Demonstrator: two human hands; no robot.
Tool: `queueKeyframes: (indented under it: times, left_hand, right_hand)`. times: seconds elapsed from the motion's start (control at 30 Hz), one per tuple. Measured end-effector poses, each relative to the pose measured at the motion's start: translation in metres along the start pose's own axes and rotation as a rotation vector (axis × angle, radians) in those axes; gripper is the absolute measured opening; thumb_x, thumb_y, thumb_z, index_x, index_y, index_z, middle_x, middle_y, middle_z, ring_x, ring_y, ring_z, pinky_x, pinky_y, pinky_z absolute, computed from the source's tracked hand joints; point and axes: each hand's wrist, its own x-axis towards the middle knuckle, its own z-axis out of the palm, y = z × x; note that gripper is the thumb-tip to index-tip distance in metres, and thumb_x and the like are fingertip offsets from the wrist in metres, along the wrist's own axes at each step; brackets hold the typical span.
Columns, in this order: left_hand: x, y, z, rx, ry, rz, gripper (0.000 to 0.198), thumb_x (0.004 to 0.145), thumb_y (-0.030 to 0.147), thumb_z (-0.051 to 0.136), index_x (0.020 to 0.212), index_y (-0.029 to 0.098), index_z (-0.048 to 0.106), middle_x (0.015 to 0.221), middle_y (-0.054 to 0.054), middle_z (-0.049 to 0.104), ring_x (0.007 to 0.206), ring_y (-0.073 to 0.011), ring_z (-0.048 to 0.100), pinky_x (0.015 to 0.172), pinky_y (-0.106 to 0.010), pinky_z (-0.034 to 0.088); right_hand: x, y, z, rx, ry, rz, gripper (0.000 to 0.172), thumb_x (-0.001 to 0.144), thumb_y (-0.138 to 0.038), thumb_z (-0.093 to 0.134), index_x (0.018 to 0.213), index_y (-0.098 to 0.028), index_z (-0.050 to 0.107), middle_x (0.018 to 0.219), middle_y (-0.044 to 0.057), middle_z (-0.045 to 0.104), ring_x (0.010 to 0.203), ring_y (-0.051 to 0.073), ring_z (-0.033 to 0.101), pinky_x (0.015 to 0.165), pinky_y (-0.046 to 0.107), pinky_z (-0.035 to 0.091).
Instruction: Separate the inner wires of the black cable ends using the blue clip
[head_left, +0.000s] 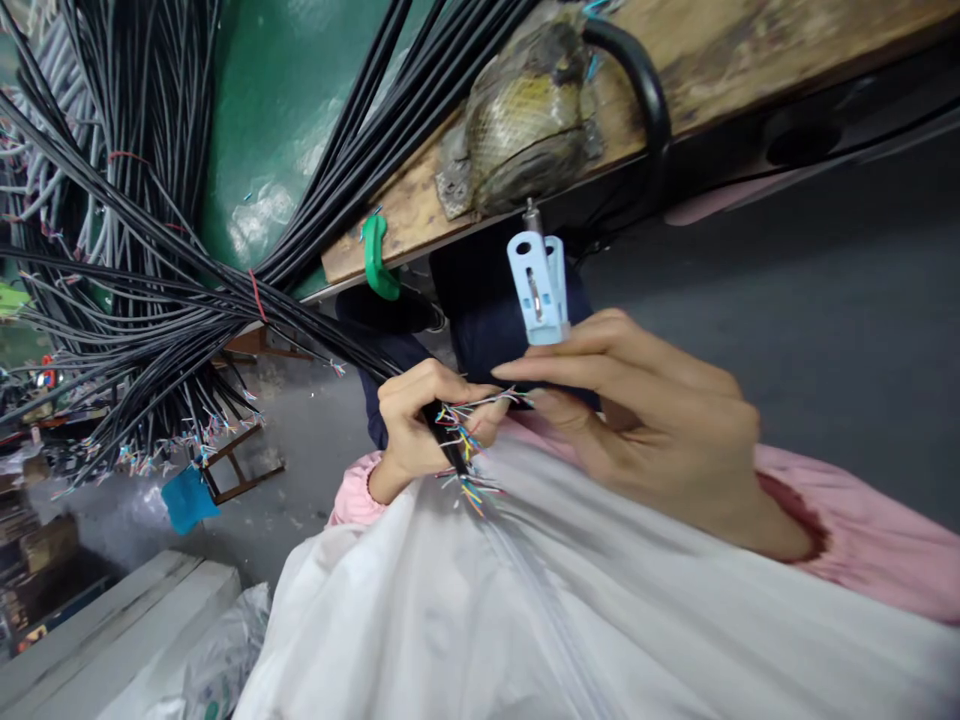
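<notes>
My left hand (421, 415) is closed around the end of a bundle of black cables (330, 332), whose stripped ends show thin coloured wires (469, 440). From one cable, a few fine wires stretch rightward to my right hand (660, 420). Its thumb and fingers are pinched together at the tips of those wires. Just above the right fingers, a light blue clothespin (537, 290) is fixed on the metal spindle of a small motor wrapped in tape (525, 115). A red tie (257, 296) holds the bundle farther up.
The motor sits on a wooden board (750, 50) along a green table (255, 130). A green hook-shaped piece (381, 258) is at the board's edge. More black cables (142, 110) and grey cables (52, 130) spread at left. Below stands a stool with a blue piece (187, 498).
</notes>
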Motion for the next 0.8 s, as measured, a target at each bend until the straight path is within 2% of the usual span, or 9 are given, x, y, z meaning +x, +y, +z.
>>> queueKeyframes:
  times: [0.13, 0.27, 0.37, 0.47, 0.57, 0.67, 0.8]
  left_hand:
    - [-0.003, -0.004, 0.005, -0.028, 0.022, -0.005, 0.041, 0.074, 0.059, 0.077, 0.063, 0.020, 0.067, 0.055, 0.002, 0.062, 0.046, -0.0076, 0.049, 0.045, -0.025, 0.039]
    - [-0.003, -0.004, 0.007, -0.030, 0.049, 0.014, 0.037, 0.075, 0.055, 0.077, 0.066, 0.020, 0.069, 0.056, 0.002, 0.064, 0.046, -0.0078, 0.052, 0.046, -0.025, 0.041]
    - [0.001, -0.002, 0.002, -0.010, -0.025, -0.021, 0.041, 0.076, 0.058, 0.075, 0.063, 0.019, 0.068, 0.057, 0.001, 0.066, 0.046, -0.0078, 0.052, 0.046, -0.025, 0.041]
    - [0.005, 0.004, -0.006, -0.048, -0.123, 0.026, 0.033, 0.080, 0.049, 0.076, 0.069, 0.019, 0.071, 0.060, 0.001, 0.069, 0.046, -0.0063, 0.053, 0.045, -0.022, 0.041]
    - [0.008, 0.009, -0.007, -0.097, -0.108, 0.058, 0.025, 0.081, 0.038, 0.077, 0.069, 0.018, 0.069, 0.058, 0.003, 0.068, 0.046, -0.0047, 0.055, 0.044, -0.018, 0.041]
    - [0.012, 0.010, 0.004, -0.087, 0.047, 0.177, 0.027, 0.077, 0.033, 0.079, 0.063, 0.017, 0.062, 0.052, 0.006, 0.062, 0.041, -0.0032, 0.052, 0.040, -0.015, 0.037]
    - [0.021, 0.003, 0.025, -0.053, 0.294, 0.391, 0.030, 0.081, 0.031, 0.071, 0.059, 0.017, 0.055, 0.042, 0.008, 0.052, 0.033, -0.0019, 0.043, 0.035, -0.013, 0.032]
  right_hand:
    - [0.002, 0.003, 0.006, 0.044, 0.040, -0.028, 0.017, 0.088, -0.006, 0.064, 0.092, -0.023, 0.065, 0.079, 0.002, 0.068, 0.069, 0.014, 0.064, 0.059, 0.029, 0.052]
    - [0.004, 0.004, 0.007, -0.030, 0.079, -0.068, 0.021, 0.087, -0.004, 0.064, 0.091, -0.024, 0.062, 0.079, 0.002, 0.068, 0.070, 0.015, 0.062, 0.058, 0.029, 0.051]
    - [0.005, 0.004, 0.003, -0.083, 0.028, -0.111, 0.019, 0.089, -0.006, 0.061, 0.092, -0.024, 0.060, 0.079, 0.003, 0.067, 0.072, 0.016, 0.061, 0.061, 0.031, 0.052]
    - [0.008, 0.006, -0.003, -0.105, -0.039, -0.199, 0.015, 0.092, -0.008, 0.058, 0.092, -0.023, 0.059, 0.078, 0.004, 0.067, 0.073, 0.017, 0.061, 0.065, 0.033, 0.051]
    - [0.008, 0.012, -0.006, -0.081, -0.090, -0.247, 0.014, 0.094, -0.012, 0.057, 0.091, -0.025, 0.060, 0.080, 0.002, 0.068, 0.074, 0.017, 0.062, 0.066, 0.034, 0.051]
    - [0.005, 0.018, -0.006, 0.043, -0.107, -0.115, 0.015, 0.095, -0.016, 0.055, 0.090, -0.029, 0.061, 0.080, 0.001, 0.067, 0.072, 0.017, 0.063, 0.063, 0.034, 0.053]
    - [0.011, 0.023, -0.004, 0.210, 0.016, 0.307, 0.017, 0.097, -0.029, 0.054, 0.084, -0.033, 0.065, 0.078, 0.003, 0.066, 0.069, 0.019, 0.063, 0.058, 0.034, 0.051]
